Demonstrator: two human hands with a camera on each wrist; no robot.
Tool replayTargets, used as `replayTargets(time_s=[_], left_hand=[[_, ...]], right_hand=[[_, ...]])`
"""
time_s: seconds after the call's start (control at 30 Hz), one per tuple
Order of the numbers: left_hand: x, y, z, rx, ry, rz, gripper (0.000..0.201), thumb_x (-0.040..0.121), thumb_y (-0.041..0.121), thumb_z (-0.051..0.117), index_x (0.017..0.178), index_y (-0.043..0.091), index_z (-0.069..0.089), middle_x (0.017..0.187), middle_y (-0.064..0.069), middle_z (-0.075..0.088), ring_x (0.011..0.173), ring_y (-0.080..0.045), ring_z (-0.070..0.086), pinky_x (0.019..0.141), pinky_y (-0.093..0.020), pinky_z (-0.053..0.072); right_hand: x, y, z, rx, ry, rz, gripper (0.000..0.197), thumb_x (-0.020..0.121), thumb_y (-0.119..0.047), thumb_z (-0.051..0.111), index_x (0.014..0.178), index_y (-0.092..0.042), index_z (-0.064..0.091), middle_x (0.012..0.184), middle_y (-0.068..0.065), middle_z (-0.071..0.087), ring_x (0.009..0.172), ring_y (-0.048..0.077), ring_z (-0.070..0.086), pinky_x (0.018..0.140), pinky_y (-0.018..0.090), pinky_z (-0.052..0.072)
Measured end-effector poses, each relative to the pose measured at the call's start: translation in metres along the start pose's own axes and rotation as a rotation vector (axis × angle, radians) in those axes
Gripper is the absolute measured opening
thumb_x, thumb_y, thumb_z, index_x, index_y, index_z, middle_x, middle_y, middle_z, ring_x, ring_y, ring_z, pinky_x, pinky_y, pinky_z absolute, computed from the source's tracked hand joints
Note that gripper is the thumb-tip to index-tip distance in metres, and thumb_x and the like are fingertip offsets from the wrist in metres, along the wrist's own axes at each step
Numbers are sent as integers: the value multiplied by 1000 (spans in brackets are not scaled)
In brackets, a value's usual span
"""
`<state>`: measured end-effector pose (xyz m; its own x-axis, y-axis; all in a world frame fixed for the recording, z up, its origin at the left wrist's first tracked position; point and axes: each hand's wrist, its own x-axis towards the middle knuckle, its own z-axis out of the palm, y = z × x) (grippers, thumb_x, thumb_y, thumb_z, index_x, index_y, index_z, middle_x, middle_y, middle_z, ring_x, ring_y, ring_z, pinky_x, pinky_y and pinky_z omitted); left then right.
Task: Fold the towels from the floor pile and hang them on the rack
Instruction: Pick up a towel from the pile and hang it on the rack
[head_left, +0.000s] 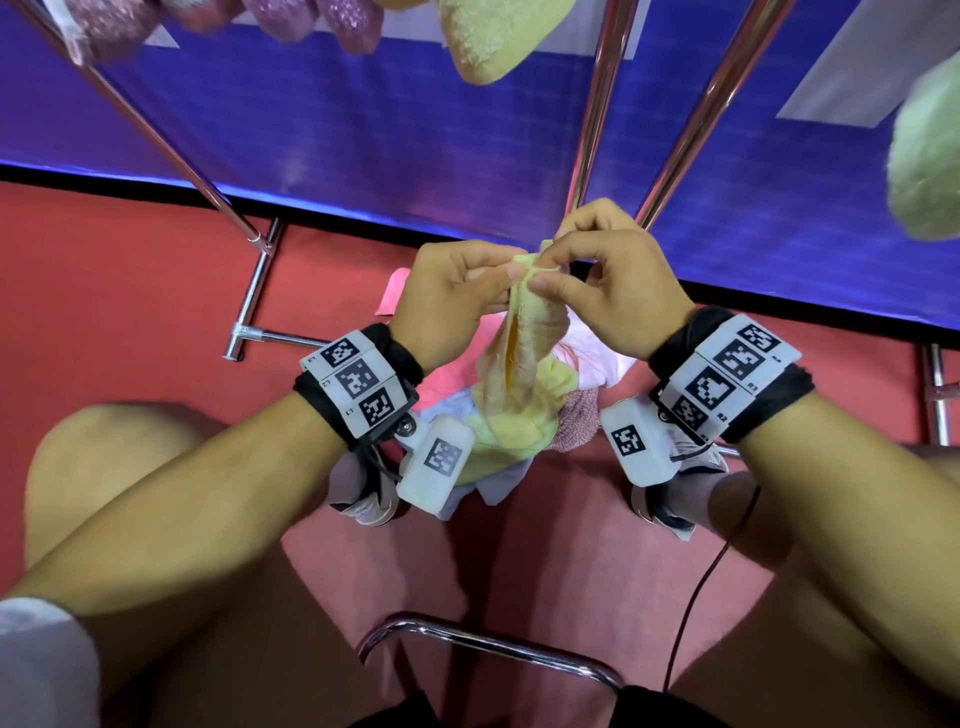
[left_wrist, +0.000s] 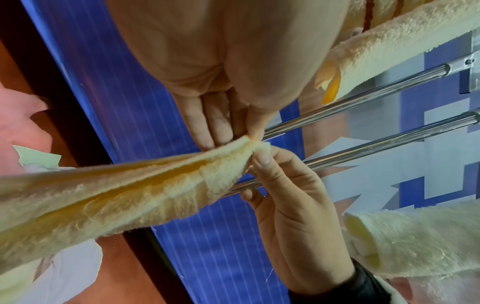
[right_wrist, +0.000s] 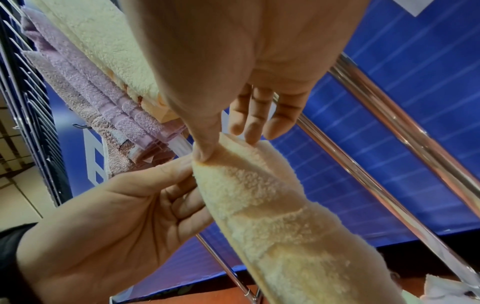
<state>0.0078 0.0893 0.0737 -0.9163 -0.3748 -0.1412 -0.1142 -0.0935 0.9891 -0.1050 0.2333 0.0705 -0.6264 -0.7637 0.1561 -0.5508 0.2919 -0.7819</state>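
Fluffy yellow terry towel (head_left: 524, 343), shiny chrome rack bars (head_left: 597, 119), matt red floor (head_left: 130, 291)

A staged indoor set, more studio or hall than home: a red floor (head_left: 130, 291), a blue printed banner (head_left: 389, 130) as backdrop, a chrome rack (head_left: 597, 119) hung with towels (head_left: 488, 41), tiled wall (right_wrist: 10, 148) behind.

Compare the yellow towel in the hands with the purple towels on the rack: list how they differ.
The yellow towel is pinched at its top corner by both the left hand and the right hand; the purple towels are touched by neither. The yellow towel hangs as a loose, bunched strip toward the floor pile; the purple towels lie folded over the rack. Both are fluffy terry cloth.
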Motion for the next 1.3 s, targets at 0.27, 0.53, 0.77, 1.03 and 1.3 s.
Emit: replayTargets(time_s=[0.27,0.53,0.77,1.03,1.3], left_hand=[[1,-2,0,17,-36,2,20,95,0,57,110,7,68,87,0,76,85,-19,74,75,-28,58],[-2,-1,4,73,-79,23,20,96,0,55,111,3,68,95,-18,74,91,-29,72,84,-39,59],[-5,2,1,165,-131,25,32,81,-10,70,105,13,70,92,4,76,90,-15,73,83,-30,58],[1,3,-8,115,-130,21,25,80,-7,72,103,3,70,89,-8,76,83,-20,74,76,-30,58],[3,0,-12,52,-113,58,24,84,-7,68,107,-1,67,85,-4,76,80,-19,73,74,-33,59]], right_hand=[[-1,-2,2,-27,5,-29,12,82,-26,75,87,-15,76,88,-3,54,81,10,54,74,12,40],[-3,-2,2,19,60,38,15,77,-33,79,79,-19,74,88,4,61,78,15,58,72,30,49],[-3,-2,0,50,69,107,23,71,-37,84,69,-17,72,88,7,63,79,16,60,74,30,48],[-3,-1,-1,76,17,94,15,78,-28,81,71,-21,71,93,-5,59,66,-2,53,64,9,39],[-1,7,-8,-56,-173,128,7,74,-8,76,74,-10,69,100,-5,60,78,-12,52,74,5,35]])
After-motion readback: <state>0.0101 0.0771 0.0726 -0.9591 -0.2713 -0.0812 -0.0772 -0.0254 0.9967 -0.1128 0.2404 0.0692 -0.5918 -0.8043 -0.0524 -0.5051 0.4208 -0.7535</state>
